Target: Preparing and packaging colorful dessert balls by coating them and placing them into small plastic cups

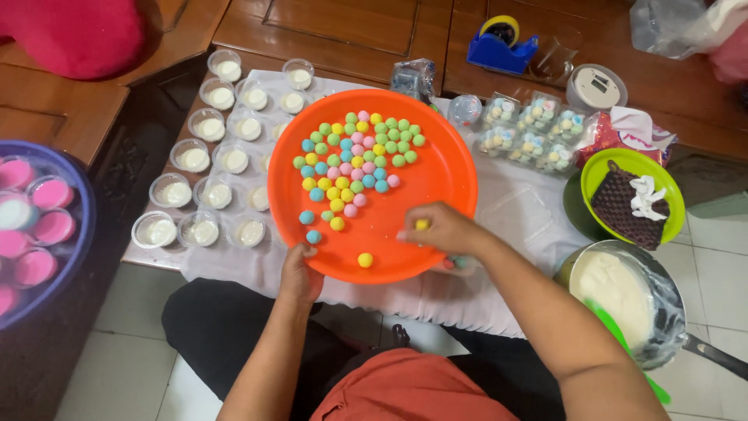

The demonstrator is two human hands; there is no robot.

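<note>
A low wooden surface [351, 31] spreads before me, part of it under a white cloth [499, 195]. At its far left edge stands a big blue basin [78, 234] filled with cups of pink pudding. On the cloth, tilted toward me, sits the round orange tray [436, 171], and my left hand [300, 277] grips its near rim, thumb over the edge. Down at my right a metal pan [662, 327] of pale cream holds a green spatula [615, 331]; just beyond it a lime-green bowl [670, 195] carries a dark woven pad. Left of the tray, rows of small clear cups [204, 168] hold white pudding. Beyond the tray to the right, lidded clear cups [530, 129] already show coloured balls inside, with a blue tape dispenser [499, 51] and a round white kitchen scale [596, 86] farther back. Across the tray's upper half lies a cluster of small coloured balls [354, 164] in green, yellow, pink and blue, a few strays nearer me, one yellow stray [365, 260] close to the rim. My right hand [440, 230] rests over the tray's near right part, fingertips pinched on a single yellow ball [421, 224], with more balls, pink and green, peeping from under the palm.
</note>
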